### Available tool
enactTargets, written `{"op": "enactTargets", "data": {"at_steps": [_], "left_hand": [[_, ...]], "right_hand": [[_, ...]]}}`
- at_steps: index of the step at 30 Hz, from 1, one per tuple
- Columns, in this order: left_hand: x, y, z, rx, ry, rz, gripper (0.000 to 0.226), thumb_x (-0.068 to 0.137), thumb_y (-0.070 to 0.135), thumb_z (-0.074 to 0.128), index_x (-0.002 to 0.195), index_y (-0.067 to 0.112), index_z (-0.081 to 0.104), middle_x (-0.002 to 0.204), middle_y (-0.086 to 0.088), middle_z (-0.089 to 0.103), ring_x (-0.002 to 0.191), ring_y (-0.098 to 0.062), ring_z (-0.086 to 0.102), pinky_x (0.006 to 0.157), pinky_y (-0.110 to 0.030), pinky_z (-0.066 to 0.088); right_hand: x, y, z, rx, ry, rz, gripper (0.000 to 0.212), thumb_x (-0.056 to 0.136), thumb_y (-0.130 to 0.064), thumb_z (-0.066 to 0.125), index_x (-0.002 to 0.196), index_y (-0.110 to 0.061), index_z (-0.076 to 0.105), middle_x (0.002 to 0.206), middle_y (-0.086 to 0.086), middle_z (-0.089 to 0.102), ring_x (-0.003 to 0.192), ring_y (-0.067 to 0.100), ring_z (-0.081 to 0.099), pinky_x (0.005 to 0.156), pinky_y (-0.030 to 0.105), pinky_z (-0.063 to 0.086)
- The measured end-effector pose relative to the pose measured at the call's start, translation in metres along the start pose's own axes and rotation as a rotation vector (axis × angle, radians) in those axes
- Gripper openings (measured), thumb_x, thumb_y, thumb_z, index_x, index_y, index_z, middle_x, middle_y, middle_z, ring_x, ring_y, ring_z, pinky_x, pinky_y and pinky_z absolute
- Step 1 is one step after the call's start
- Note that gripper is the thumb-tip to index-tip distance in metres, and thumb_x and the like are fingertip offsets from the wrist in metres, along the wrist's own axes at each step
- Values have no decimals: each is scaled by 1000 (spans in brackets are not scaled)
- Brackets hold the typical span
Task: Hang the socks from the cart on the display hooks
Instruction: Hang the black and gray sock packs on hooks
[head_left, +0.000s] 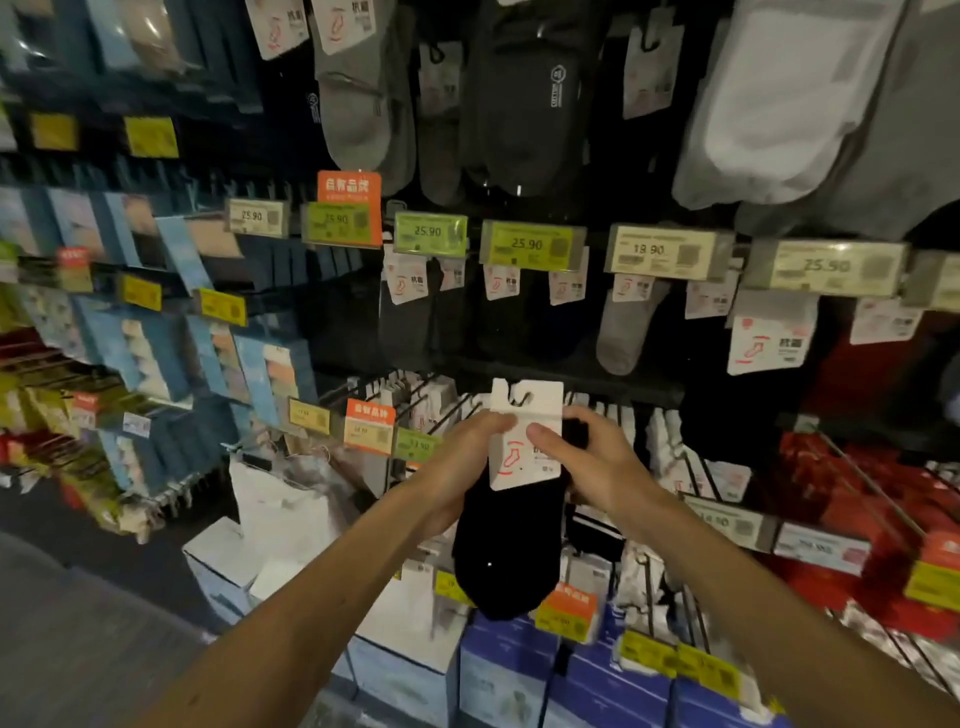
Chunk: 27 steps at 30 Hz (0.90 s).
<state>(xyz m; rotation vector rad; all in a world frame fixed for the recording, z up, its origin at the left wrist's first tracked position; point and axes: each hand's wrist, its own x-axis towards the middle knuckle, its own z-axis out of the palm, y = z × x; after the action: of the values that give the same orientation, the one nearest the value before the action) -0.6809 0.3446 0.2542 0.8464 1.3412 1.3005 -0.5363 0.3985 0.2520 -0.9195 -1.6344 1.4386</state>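
Note:
A pack of black socks (506, 551) with a white card header (527, 410) hangs between my hands in front of the display wall. My left hand (457, 467) grips the card's left edge, thumb across its front. On the other side, my right hand (597, 462) pinches the card, thumb on the printed red sock logo. The card's hook cut-out sits at the top, free of any hook. Display hooks (441, 410) with white-carded socks run just behind the pack. The cart is not in view.
Rows of hanging socks fill the wall above, with price tags (527, 244) on the hook ends. Blue boxed packs (171, 358) line the left shelves, red packs (852, 483) the right. White and blue boxes (509, 670) stand below my arms.

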Motion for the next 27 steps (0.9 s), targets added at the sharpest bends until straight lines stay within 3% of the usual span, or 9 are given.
{"op": "enactTargets", "data": {"at_steps": [3, 5, 8, 12, 14, 17, 20, 24, 27], "left_hand": [[18, 22, -1, 38, -49, 44, 44, 105, 47, 37, 119, 17, 66, 109, -7, 75, 95, -17, 72, 78, -28, 54], [31, 38, -1, 95, -10, 117, 41, 105, 47, 35, 115, 21, 65, 108, -3, 74, 92, -12, 70, 75, -26, 51], [51, 55, -2, 165, 29, 290, 28, 106, 36, 42, 124, 22, 57, 112, -4, 69, 104, -20, 66, 82, -30, 50], [59, 69, -9, 235, -37, 461, 35, 105, 20, 49, 138, 30, 44, 92, -1, 68, 87, -12, 70, 78, -31, 57], [61, 72, -13, 266, -61, 511, 45, 103, 14, 51, 143, 30, 39, 91, -3, 67, 82, -10, 70, 74, -27, 59], [64, 74, -20, 304, -100, 531, 50, 100, 8, 55, 143, 28, 39, 102, -8, 64, 84, -12, 69, 67, -21, 56], [69, 66, -25, 374, -131, 538, 43, 96, 7, 62, 127, 31, 46, 101, 1, 63, 83, -8, 67, 65, -17, 54], [76, 53, -19, 401, -167, 477, 29, 94, 11, 66, 116, 27, 56, 102, -4, 66, 91, -21, 67, 74, -28, 55], [75, 51, 0, 343, -220, 417, 25, 94, 13, 66, 117, 24, 59, 104, -11, 68, 85, -18, 69, 71, -28, 56]], "right_hand": [[28, -9, -5, -27, 19, -73, 7, 92, -6, 66, 94, -11, 62, 85, -3, 70, 71, 3, 70, 62, 16, 55], [42, -18, -10, -100, 22, -137, 8, 92, -7, 66, 95, -12, 60, 87, -4, 69, 68, -2, 68, 58, 14, 53], [58, -26, -15, -140, 48, -193, 9, 92, -11, 67, 98, -14, 61, 90, -4, 70, 76, 5, 69, 64, 17, 56], [69, -34, -15, -83, 77, -167, 14, 94, -19, 67, 106, -13, 63, 95, -1, 74, 84, 10, 73, 67, 23, 58], [72, -36, -11, -91, 93, -157, 19, 94, -23, 68, 109, -13, 64, 99, 2, 75, 88, 14, 73, 70, 26, 58], [70, -34, -2, -82, 123, -160, 21, 94, -23, 68, 111, -13, 64, 98, -1, 75, 85, 10, 74, 67, 24, 57], [65, -25, 7, -90, 181, -160, 15, 94, -23, 67, 107, -15, 65, 95, -3, 74, 82, 5, 73, 67, 21, 57], [50, -12, 7, -74, 259, -90, 14, 94, -31, 66, 103, -21, 64, 95, -3, 73, 88, 14, 71, 73, 30, 57], [30, -12, -6, 52, 287, 24, 24, 93, -36, 68, 109, -20, 60, 97, 1, 73, 80, 14, 72, 66, 32, 57]]}}
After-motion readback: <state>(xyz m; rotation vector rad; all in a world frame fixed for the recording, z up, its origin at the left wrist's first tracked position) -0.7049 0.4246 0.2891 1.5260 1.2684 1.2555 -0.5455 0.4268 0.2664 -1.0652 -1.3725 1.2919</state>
